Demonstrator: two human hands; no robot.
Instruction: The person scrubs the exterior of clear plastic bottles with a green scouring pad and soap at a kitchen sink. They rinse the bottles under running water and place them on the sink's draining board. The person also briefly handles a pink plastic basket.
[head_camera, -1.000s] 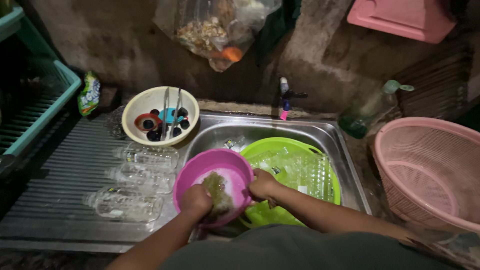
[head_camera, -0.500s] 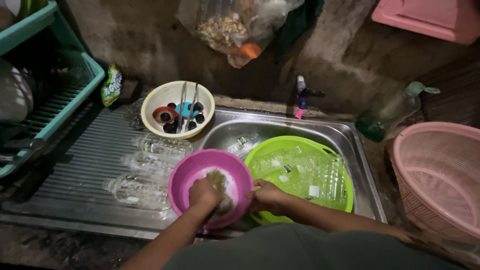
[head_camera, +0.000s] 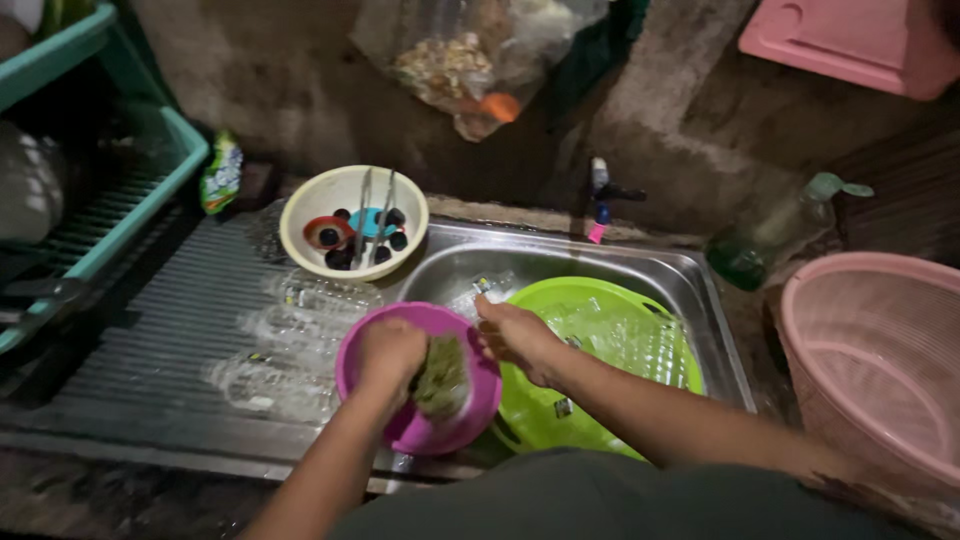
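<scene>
My left hand is closed on a green scouring sponge and presses it inside a purple plastic bowl. That bowl is tilted over the front left corner of the steel sink. My right hand grips the bowl's right rim. Just to the right, in the sink, lies a bright green plastic basin with clear containers inside it.
Several clear plastic bottles lie on the ribbed drainboard. A cream bowl holds utensils and small lids. A teal dish rack stands left, a pink basket right, a green liquid bottle behind the sink.
The view has shifted left. My left hand keeps rubbing the sponge inside the purple bowl, and my right hand has slid up along the bowl's rim.
</scene>
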